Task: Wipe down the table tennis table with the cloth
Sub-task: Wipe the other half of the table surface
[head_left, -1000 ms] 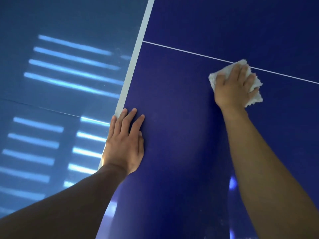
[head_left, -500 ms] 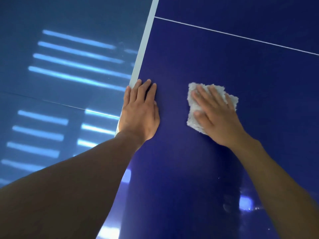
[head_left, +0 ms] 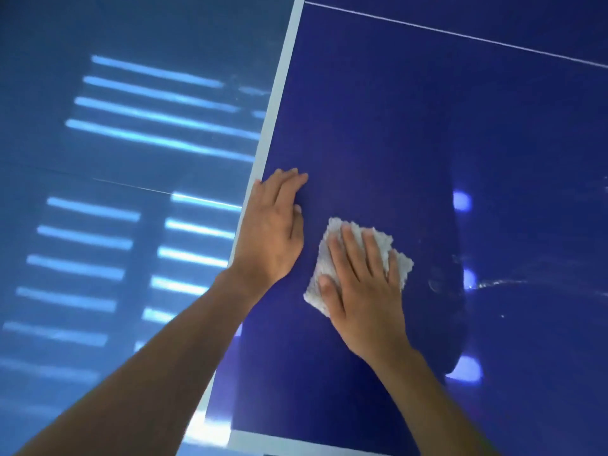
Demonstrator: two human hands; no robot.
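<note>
Nearest me, my right hand lies flat on the white cloth, fingers spread, pressing it onto the blue table tennis table near its left edge. Just beyond, my left hand rests flat with fingers straight, holding nothing, beside the white edge stripe. Farther off, a thin white line crosses the top.
</note>
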